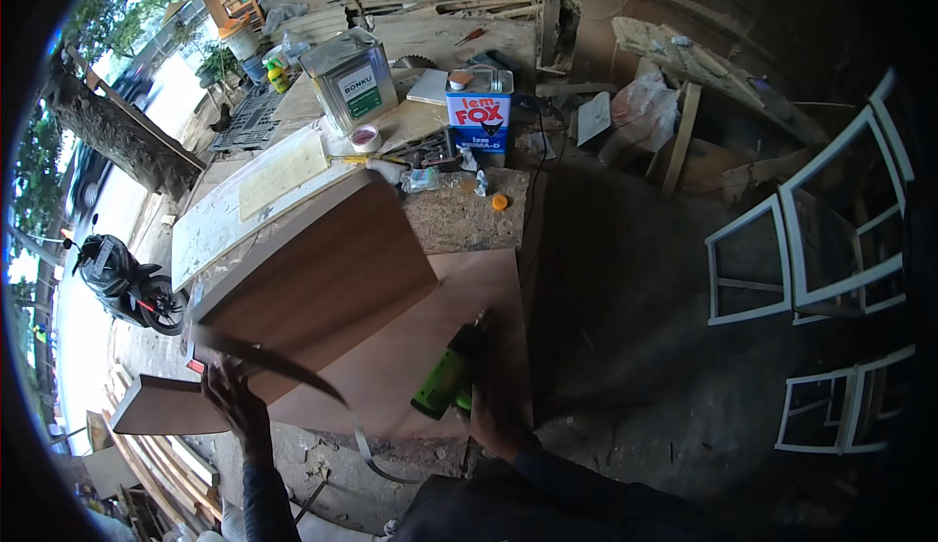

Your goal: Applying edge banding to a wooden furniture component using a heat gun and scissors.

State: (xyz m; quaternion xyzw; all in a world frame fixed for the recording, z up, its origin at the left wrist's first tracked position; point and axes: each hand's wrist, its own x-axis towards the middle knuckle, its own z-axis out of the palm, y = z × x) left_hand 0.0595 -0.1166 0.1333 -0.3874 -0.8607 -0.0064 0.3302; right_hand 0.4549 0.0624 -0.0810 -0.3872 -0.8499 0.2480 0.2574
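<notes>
My right hand [496, 430] grips a green and black heat gun [442, 384] by its handle, the metal nozzle pointing up and away over a flat brown board. My left hand [233, 400] has its fingers stretched out against the near left corner of a brown wood-faced panel [332, 268], which stands tilted on the bench. A thin brown edging strip [283, 366] runs by the left fingers, slightly blurred, and its loose tail curls down toward me. The flat brown board [391, 356] lies under the heat gun. What the left fingertips touch is partly hidden.
Behind the panel stand a large square tin [337, 78], a blue and white glue can [479, 112], a tape roll [365, 138] and an orange cap [500, 202]. White frames [752, 259] stand at right. Wood strips [161, 474] lie lower left; a motorcycle [122, 278] is parked beyond.
</notes>
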